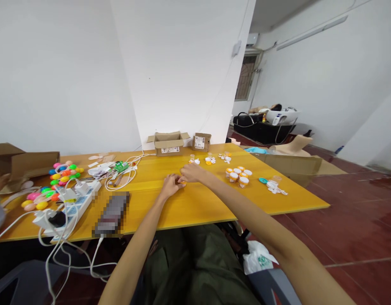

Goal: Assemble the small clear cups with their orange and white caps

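Observation:
Both my hands meet over the middle of the yellow table (195, 203). My left hand (170, 185) is curled, its fingers closed round a small orange item (183, 183) that is mostly hidden. My right hand (191, 173) pinches the same small item from the other side. Just right of my hands stand several small orange jars with white lids (238, 174). Farther back lie small white and orange parts (211, 160).
Two open cardboard boxes (168, 143) stand at the table's far edge. A white power strip with plugs and cables (71, 201), coloured plastic eggs (60, 178), and a dark flat device (112, 213) lie on the left. White pieces and a teal ring (271, 185) lie at right.

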The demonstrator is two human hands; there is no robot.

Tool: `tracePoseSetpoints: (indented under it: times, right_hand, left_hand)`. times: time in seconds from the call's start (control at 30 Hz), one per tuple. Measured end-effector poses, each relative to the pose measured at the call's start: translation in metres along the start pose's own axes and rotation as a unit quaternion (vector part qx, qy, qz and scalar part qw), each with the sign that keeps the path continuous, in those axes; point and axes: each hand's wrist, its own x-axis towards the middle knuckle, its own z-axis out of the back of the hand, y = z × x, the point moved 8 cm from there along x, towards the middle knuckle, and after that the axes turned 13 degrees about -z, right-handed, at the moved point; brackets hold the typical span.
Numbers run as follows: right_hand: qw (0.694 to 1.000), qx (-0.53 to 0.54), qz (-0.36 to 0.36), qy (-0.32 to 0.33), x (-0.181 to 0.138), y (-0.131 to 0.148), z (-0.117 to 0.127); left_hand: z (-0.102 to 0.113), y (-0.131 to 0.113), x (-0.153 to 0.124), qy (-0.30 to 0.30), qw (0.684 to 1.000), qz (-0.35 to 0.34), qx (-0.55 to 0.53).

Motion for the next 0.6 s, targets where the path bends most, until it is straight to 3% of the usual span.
tracePoseSetpoints:
  times: [0.6]
  right_hand:
    - [0.997, 0.081, -0.016, 0.011, -0.0027, -0.0018, -0.0006]
  left_hand:
    - [-0.0029, 0.0084, 0.001, -0.032, 0.998, -0.015, -0.058]
